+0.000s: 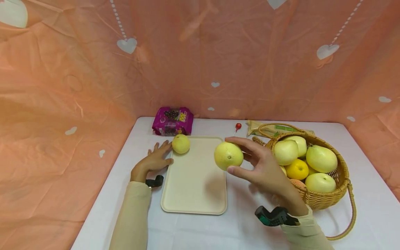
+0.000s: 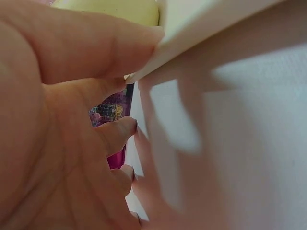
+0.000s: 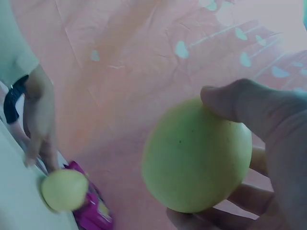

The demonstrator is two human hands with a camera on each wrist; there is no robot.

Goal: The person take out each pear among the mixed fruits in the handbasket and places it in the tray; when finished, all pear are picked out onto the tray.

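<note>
My right hand [image 1: 264, 166] holds a pale yellow-green pomelo [image 1: 228, 156] above the right side of a cream tray [image 1: 194, 198]. Thumb and fingers curl round the fruit, which fills much of the right wrist view. A second pomelo [image 1: 181, 143] sits in the tray's far left corner. Beside that corner, my left hand [image 1: 156, 159] rests with its fingers fairly straight. In the left wrist view its thumb [image 2: 96, 45] lies against the tray's rim [image 2: 201, 36], below the second pomelo [image 2: 110, 10]. Nothing is gripped in the left hand.
A wicker basket [image 1: 326, 199] heaped with several pomelos and a yellow-orange fruit [image 1: 297, 169] stands at the right. Its handle hangs toward the near edge. Behind the tray lie a purple packet [image 1: 173, 121], a red lollipop [image 1: 238, 126] and a beige-green packet [image 1: 272, 129].
</note>
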